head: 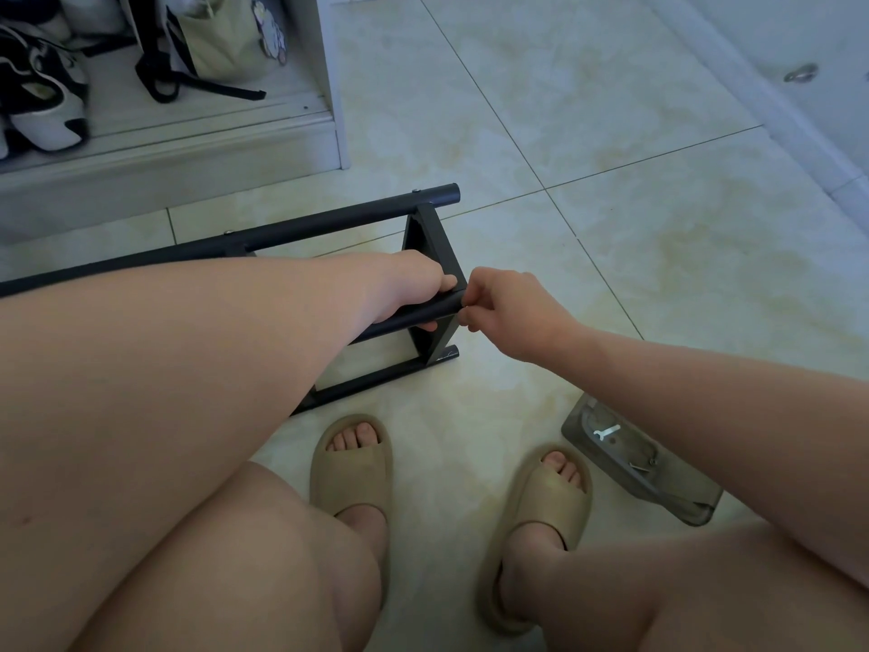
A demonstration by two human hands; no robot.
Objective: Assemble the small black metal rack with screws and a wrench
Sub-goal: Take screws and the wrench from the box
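The rack (425,237) lies on its side on the floor (611,228), running from the centre out toward 9 o'clock. The left hand (414,289) is wrapped round one of its tubes (418,316), right beside the end frame. The right hand (510,305) sits at 3 o'clock of the left, touching that tube's end. Its fingers are curled and its fingertips (466,315) pinch narrowly there; whether anything small is between them cannot be told.

At 5 o'clock of the right hand, a wrench (606,431) lies in a clear plastic pack (677,487) on the floor, partly under the right forearm.

The floor is glossy cream tile with thin dark joints. A white cabinet (188,152) stands at 10 o'clock, holding shoes (42,101) and a pale green bag (221,40). A white skirting (771,101) runs along at 2 o'clock.

The rack is matt black metal, with round tubes and a flat-strip end frame. Two beige moulded slippers (350,468) sit at 6 o'clock.
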